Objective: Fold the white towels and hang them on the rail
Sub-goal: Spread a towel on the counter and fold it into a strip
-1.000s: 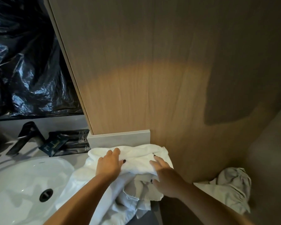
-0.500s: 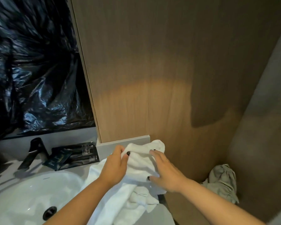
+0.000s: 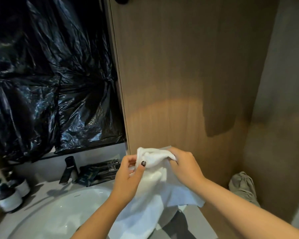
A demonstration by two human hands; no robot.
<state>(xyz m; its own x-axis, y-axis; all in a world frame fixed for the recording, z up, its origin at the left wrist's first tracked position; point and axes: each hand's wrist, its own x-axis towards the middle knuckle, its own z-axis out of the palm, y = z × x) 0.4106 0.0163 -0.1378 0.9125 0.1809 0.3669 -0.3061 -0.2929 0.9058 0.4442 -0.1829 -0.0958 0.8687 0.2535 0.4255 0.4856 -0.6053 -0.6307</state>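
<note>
Fingers of left hand (image 3: 128, 176) and right hand (image 3: 185, 166) curl, gripping white towel (image 3: 154, 192) above sink (image 3: 62, 209).

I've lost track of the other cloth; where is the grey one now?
Head view, lower right: the grey cloth lies crumpled on the floor in the corner by the wood panel, right of the right hand.

White towel (image 3: 150, 200), black plastic sheet (image 3: 50, 83), wood-grain panel (image 3: 171, 66).

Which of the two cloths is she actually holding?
The white towel over the counter by the sink: both the left hand and right hand grip its top edge. The crumpled grey cloth lies untouched in the corner.
</note>
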